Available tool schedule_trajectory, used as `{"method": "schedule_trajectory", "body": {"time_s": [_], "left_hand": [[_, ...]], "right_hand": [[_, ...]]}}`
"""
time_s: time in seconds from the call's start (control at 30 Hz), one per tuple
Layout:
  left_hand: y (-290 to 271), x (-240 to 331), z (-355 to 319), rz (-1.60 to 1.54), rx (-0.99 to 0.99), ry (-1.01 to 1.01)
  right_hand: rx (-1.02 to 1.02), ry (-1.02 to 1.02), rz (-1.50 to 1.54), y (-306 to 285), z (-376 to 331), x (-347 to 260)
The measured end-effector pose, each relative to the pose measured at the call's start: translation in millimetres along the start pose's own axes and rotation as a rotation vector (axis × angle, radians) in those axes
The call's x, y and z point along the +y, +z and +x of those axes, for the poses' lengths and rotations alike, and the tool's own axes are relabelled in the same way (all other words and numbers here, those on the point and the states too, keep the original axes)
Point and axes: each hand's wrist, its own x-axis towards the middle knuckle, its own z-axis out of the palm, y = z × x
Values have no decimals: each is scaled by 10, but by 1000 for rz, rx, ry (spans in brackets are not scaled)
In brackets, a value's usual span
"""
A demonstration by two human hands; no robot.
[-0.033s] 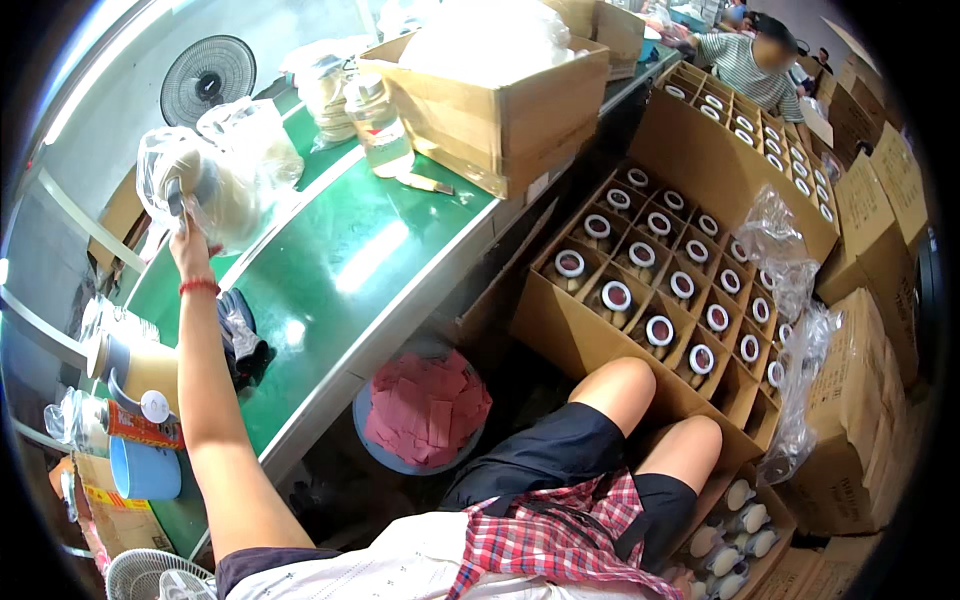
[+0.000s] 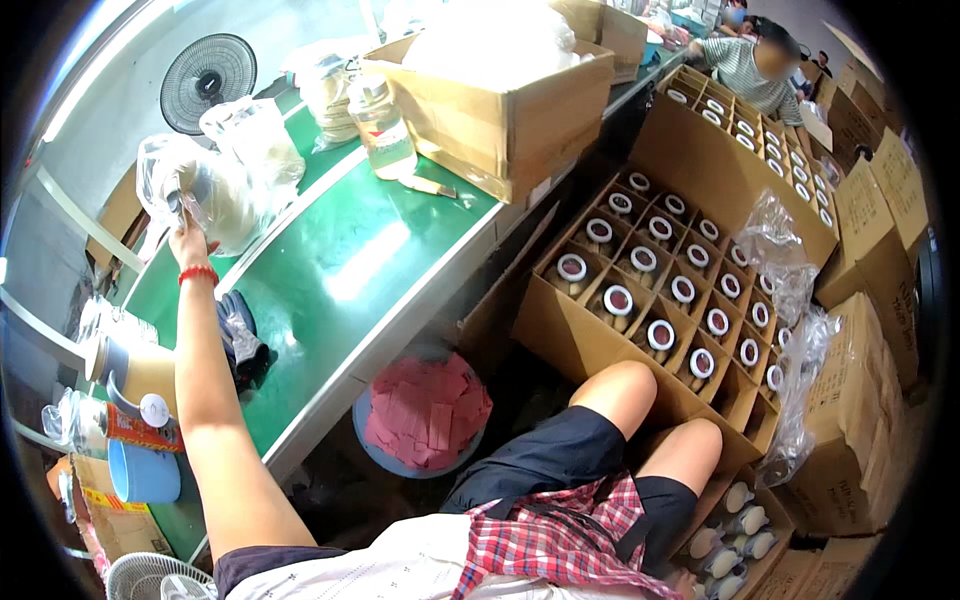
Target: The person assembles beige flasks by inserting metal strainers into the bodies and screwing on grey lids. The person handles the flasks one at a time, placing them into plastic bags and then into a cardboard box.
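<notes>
Gripping a clear plastic bag (image 2: 222, 198) with left hand (image 2: 189, 246)
Bulging out just past it; can't tell right hand's (image 2: 684, 583) grip tbh

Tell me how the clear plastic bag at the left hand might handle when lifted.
The clear plastic bag would probably flop, since its film looks thin and creased. The pale contents likely keep their shape, judging by their smooth, rounded outline. The glossy film might slip in the left hand.

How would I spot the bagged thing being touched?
Find the long green bench, then the black fan at upper left. Below the fan is a pale object in clear plastic; unlike the bagged bundle to its right, it has the left hand on it.
</notes>
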Motion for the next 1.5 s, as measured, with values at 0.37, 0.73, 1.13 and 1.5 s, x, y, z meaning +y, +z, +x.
{"method": "schedule_trajectory", "body": {"time_s": [0.37, 0.73, 1.13, 1.5], "left_hand": [[333, -674, 903, 384, 541, 537], [1922, 279, -5062, -563, -1758, -126], [1779, 292, -6153, -435, -1951, 85], [2311, 474, -6218, -714, -2143, -237]], "right_hand": [[168, 474, 268, -2023, -1966, 421], [684, -627, 963, -703, -882, -1878], [1003, -878, 438, -1767, -498, -2424], [238, -1055, 951, -1939, -209, -2786]]}}
